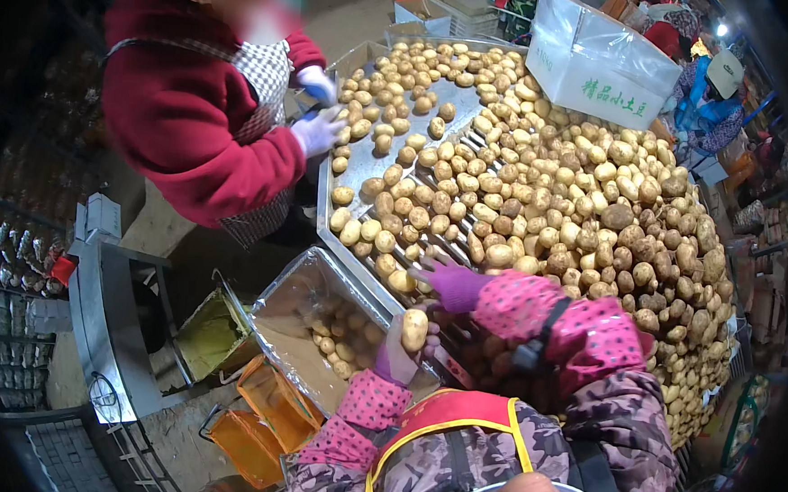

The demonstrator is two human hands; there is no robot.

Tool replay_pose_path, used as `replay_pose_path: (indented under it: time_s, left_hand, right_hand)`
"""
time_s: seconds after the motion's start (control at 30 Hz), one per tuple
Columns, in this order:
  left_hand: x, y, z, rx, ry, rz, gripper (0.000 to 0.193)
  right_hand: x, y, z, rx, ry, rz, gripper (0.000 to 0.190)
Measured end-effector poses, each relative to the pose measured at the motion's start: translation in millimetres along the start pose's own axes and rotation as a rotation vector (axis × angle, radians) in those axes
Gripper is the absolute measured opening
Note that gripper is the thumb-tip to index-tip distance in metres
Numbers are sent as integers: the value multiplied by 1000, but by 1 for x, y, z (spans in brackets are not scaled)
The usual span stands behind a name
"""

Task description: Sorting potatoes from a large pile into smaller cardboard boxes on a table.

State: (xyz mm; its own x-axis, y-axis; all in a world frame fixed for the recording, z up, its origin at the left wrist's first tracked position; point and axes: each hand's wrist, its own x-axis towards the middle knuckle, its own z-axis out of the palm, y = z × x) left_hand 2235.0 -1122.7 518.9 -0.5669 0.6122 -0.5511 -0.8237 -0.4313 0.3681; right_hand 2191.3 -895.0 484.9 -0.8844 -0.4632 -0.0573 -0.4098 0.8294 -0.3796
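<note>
My left hand (397,356), in a pale purple glove, grips a large clean potato (414,330) above the near edge of the sorting table. Below and beside it is a plastic-lined carton (282,307) with several potatoes (337,344) in its right part. In a purple glove, my right hand (456,283) has its fingers spread over the dark slatted rack (458,244) beside loose potatoes (402,280); no potato is visible in it. A large heap of potatoes (599,211), some pale and some earth-brown, covers the right of the table.
Across the table, a co-worker's gloved hands (316,132) are among potatoes on the metal tray (421,126). A white lined box (598,62) bearing writing sits at the heap's back. Orange mesh bags (250,440), a yellow-lined container (216,336) and a metal stand (108,323) are at left.
</note>
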Motion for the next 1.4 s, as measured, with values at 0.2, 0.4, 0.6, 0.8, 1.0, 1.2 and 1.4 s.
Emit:
replay_pose_path:
  time_s: [0.2,0.4,0.6,0.8,1.0,1.2,1.4]
  left_hand:
    - [19,-9,-13,-76,-208,51,52]
    - [20,-32,-27,-255,-158,-126,39]
    - [15,-30,-36,-183,-34,-102,41]
    - [5,-30,-45,-154,-31,-63,44]
    - [-38,-13,-88,-62,205,-118,54]
    - [-44,-63,-210,930,580,397,38]
    - [-29,-18,-116,410,286,329,47]
  right_hand:
    - [-44,7,-129,-243,-248,623,53]
    - [-35,22,-71,222,-92,301,43]
    - [21,78,-102,-107,-242,596,36]
    - [37,57,-35,-283,-329,659,29]
    - [18,38,-79,-81,-206,471,36]
    - [52,15,-23,-129,-287,395,35]
    - [54,16,-23,-213,-332,512,19]
